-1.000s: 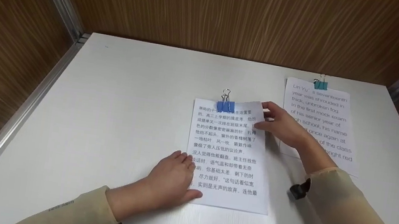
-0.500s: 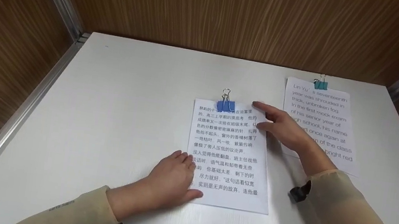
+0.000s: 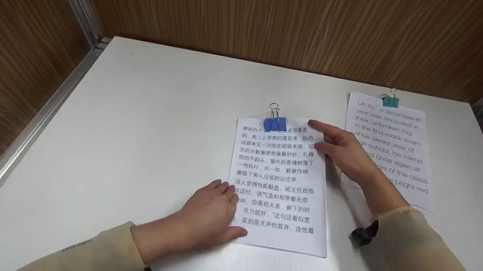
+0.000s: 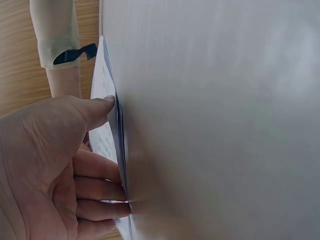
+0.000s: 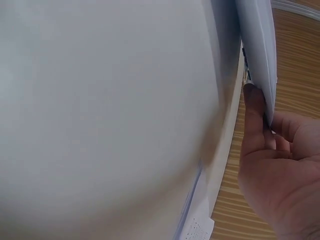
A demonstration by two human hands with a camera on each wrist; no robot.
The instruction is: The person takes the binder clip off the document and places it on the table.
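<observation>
A stack of printed sheets [image 3: 281, 174] with Chinese text lies upright before me, a blue binder clip [image 3: 275, 123] on its top edge. My right hand [image 3: 347, 155] pinches the stack's upper right corner. In the right wrist view, the right thumb is on one side of the lifted sheets [image 5: 260, 45] and the fingers on the other. At the lower left edge my left hand [image 3: 209, 211] rests with straight fingers, its thumb on the bottom margin. The left wrist view shows those fingertips along the edge of the sheets [image 4: 120, 130].
To the right lies a second stack of sheets [image 3: 389, 123] with English text, held by a teal binder clip [image 3: 390, 102]; my right forearm partly covers it. The white table [image 3: 154, 118] meets wood-grain panels [image 3: 263, 15] at the back and sides.
My right index finger has moved left over the top edge from the right corner, which was raised and plainly visible before. The left hand stays in place. The head view has shifted slightly.
</observation>
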